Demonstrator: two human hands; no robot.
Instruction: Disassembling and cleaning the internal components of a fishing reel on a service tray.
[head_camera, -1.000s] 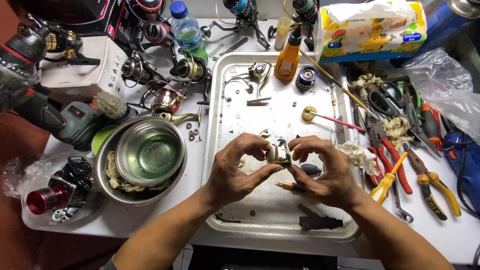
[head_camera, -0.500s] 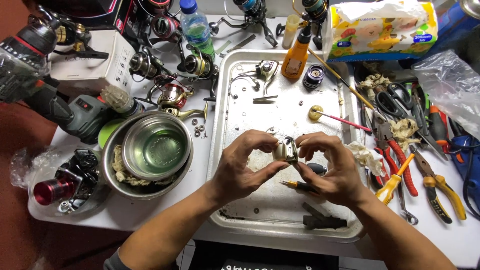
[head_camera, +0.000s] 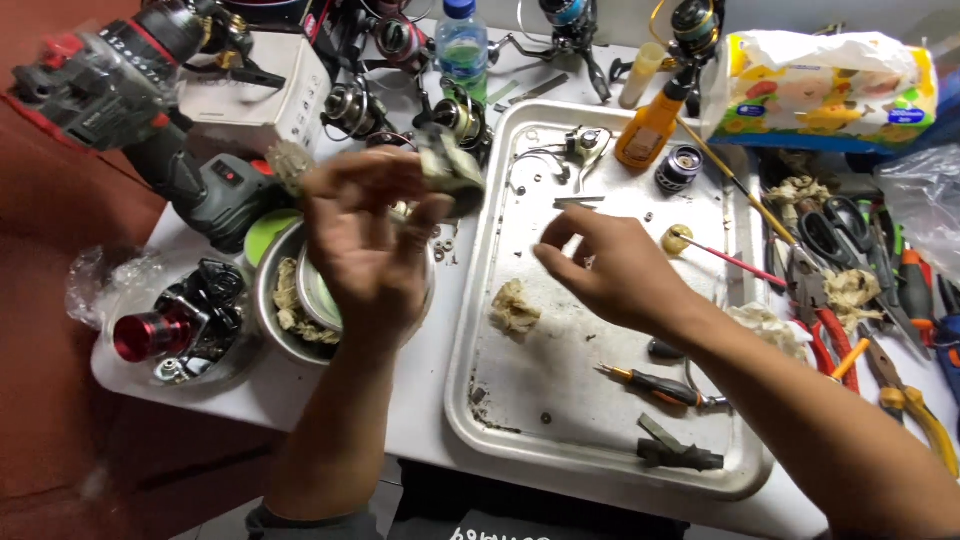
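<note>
My left hand (head_camera: 368, 240) is raised over the steel bowl (head_camera: 272, 300) at the left and holds a small metal reel part (head_camera: 450, 168) between thumb and fingertips; the hand is motion-blurred. My right hand (head_camera: 612, 270) hovers over the metal tray (head_camera: 600, 420), fingers loosely apart and holding nothing. A crumpled dirty tissue wad (head_camera: 515, 306) lies on the tray just left of my right hand. A small screwdriver (head_camera: 655, 385) with an orange band and a dark handle part (head_camera: 678, 452) lie on the tray near its front right.
Several fishing reels (head_camera: 355, 105) and a water bottle (head_camera: 462, 45) stand at the back. A cordless drill (head_camera: 150, 90) lies at the left, a red-and-black reel (head_camera: 170, 325) in a plastic bag below it. An orange oil bottle (head_camera: 650, 125), tissue pack (head_camera: 825, 85), pliers and scissors (head_camera: 840, 240) crowd the right.
Both hands held the reel part together over the tray. Now my left hand has carried it left over the bowl; my right hand let go and stays over the tray. A tissue wad lies exposed.
</note>
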